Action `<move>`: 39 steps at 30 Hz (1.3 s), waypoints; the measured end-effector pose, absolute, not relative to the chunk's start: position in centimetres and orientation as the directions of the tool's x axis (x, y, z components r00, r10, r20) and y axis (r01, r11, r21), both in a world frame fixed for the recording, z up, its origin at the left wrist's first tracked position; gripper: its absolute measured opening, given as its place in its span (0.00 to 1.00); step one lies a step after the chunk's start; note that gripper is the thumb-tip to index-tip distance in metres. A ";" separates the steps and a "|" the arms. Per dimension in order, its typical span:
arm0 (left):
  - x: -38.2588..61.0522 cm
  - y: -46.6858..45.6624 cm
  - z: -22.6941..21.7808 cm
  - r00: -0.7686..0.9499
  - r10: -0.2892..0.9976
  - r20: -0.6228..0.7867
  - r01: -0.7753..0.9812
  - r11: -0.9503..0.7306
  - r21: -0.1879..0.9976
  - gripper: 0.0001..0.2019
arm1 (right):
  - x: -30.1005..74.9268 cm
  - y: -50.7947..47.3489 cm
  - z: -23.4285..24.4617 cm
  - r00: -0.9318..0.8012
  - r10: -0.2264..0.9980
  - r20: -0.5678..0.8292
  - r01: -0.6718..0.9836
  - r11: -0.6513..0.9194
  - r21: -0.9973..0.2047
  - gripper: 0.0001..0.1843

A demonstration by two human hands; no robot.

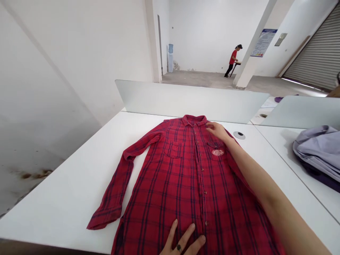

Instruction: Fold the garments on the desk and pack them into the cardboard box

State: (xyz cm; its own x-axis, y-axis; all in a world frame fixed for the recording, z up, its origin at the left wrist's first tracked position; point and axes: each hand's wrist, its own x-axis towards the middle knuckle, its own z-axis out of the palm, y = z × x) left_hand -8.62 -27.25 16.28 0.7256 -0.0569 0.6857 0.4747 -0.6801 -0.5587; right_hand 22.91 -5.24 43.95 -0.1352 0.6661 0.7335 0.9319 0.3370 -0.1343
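A red plaid button-up shirt (183, 177) lies front-up and buttoned on a white table (66, 191), collar away from me, its left-side sleeve stretched out toward the near left. My left hand (182, 241) rests flat on the shirt's lower front at the bottom edge of the view, fingers spread, a ring on one finger. My right hand (217, 130) reaches far across to the shoulder by the collar, fingers lying on the fabric just above a chest pocket with a white emblem. My right forearm covers the shirt's right side.
A grey divider panel (186, 101) stands along the table's far edge, with a cable grommet (239, 135) near it. Folded lilac and dark garments (318, 152) lie on the adjoining desk at right. A person in red stands far off by a pillar.
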 end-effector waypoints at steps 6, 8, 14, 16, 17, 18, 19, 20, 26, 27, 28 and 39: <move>-9.6 -28.2 18.3 0.750 -0.081 0.657 0.387 -0.752 -0.534 0.20 | 31.3 -22.0 39.1 -0.035 0.785 0.619 0.969 0.178 -0.172 0.21; -9.6 -28.4 18.3 0.760 -0.068 0.646 0.372 -0.769 -0.519 0.19 | 34.2 -28.2 35.9 0.085 0.821 0.564 0.975 0.047 -0.216 0.22; -9.8 -28.5 18.4 0.769 -0.026 0.639 0.350 -0.819 -0.455 0.26 | 38.8 -42.7 25.3 0.440 0.797 0.413 0.886 -0.310 -0.345 0.22; -9.7 -28.8 18.8 0.790 -0.031 0.612 0.323 -0.827 -0.460 0.31 | 38.4 -44.8 22.9 0.494 0.774 0.397 0.854 -0.346 -0.388 0.22; -9.6 -29.0 18.9 0.803 -0.034 0.596 0.310 -0.829 -0.465 0.32 | 38.0 -45.3 22.2 0.495 0.771 0.400 0.851 -0.338 -0.401 0.22; -9.5 -29.2 19.0 0.811 -0.032 0.584 0.304 -0.830 -0.468 0.32 | 37.4 -45.5 21.7 0.483 0.774 0.410 0.856 -0.318 -0.408 0.23; -9.3 -29.3 19.0 0.819 -0.028 0.573 0.301 -0.830 -0.471 0.33 | 36.8 -45.5 21.4 0.460 0.780 0.424 0.865 -0.288 -0.410 0.23; -9.2 -29.5 18.9 0.825 -0.025 0.564 0.300 -0.827 -0.475 0.33 | 36.2 -45.2 21.4 0.430 0.789 0.439 0.877 -0.251 -0.409 0.23; -9.0 -29.8 17.9 0.847 -0.009 0.532 0.314 -0.798 -0.514 0.36 | 34.4 -43.5 22.1 0.295 0.827 0.480 0.911 -0.091 -0.403 0.19; -9.0 -29.8 17.9 0.851 -0.003 0.525 0.314 -0.798 -0.514 0.36 | 34.7 -43.4 22.3 0.289 0.830 0.478 0.906 -0.076 -0.416 0.18; -9.0 -29.8 17.9 0.854 0.001 0.520 0.314 -0.799 -0.513 0.36 | 35.2 -43.4 22.5 0.301 0.824 0.479 0.893 -0.068 -0.444 0.17; -8.8 -29.6 18.1 0.843 -0.027 0.537 0.328 -0.766 -0.553 0.35 | 49.8 -42.8 31.4 0.766 0.542 0.345 0.438 -0.047 -0.898 0.15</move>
